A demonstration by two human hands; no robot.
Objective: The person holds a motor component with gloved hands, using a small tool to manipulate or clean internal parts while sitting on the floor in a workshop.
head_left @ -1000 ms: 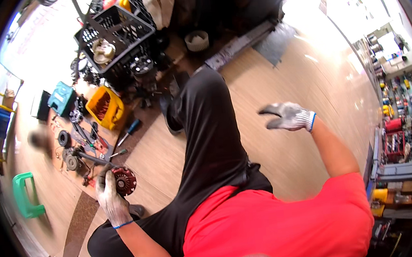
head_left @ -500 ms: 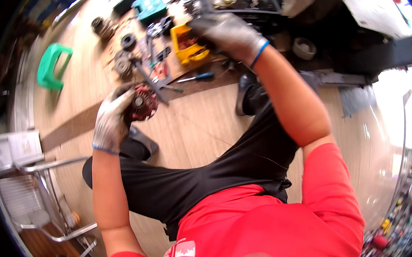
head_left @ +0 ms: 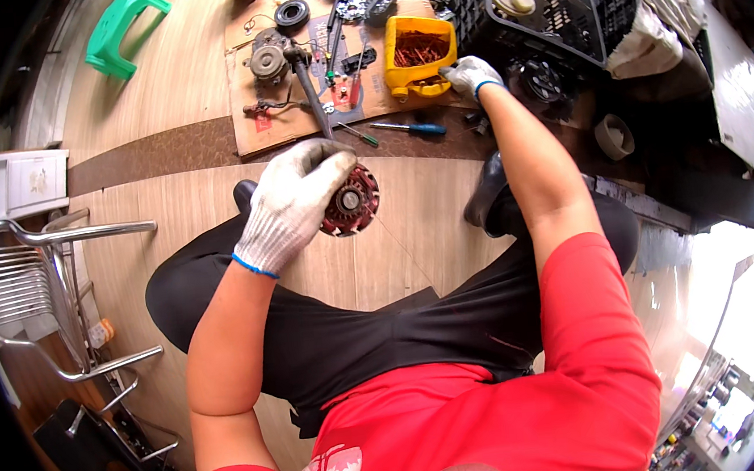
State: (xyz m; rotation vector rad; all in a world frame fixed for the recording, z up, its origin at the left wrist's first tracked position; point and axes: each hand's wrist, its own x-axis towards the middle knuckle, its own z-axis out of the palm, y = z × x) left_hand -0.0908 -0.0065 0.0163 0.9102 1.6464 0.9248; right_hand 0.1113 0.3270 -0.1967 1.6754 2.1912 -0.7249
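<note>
My left hand (head_left: 288, 194), in a whitish work glove, is closed on a round motor stator (head_left: 351, 200) with reddish copper windings and a hole in its middle. The stator is held above the floor between my knees. At the far right, my gloved right hand (head_left: 473, 74) has its curled fingers at the lower right edge of a cut-open yellow plastic container (head_left: 397, 77). Many reddish copper-coloured pieces (head_left: 422, 49) lie in that container. My right fingertips are partly hidden against its side.
A cardboard sheet (head_left: 247, 139) carries a hammer-like tool (head_left: 311, 98), a black ring (head_left: 291, 13) and metal parts. A blue-handled screwdriver (head_left: 426, 129) lies at its near edge. Black crates (head_left: 548, 37) stand at far right, a green stool (head_left: 110, 57) at far left, a metal chair (head_left: 48, 264) at left.
My right hand has come down from above the container's far corner to its lower right edge. My left hand still holds the stator, now further right in view. The view has shifted.
</note>
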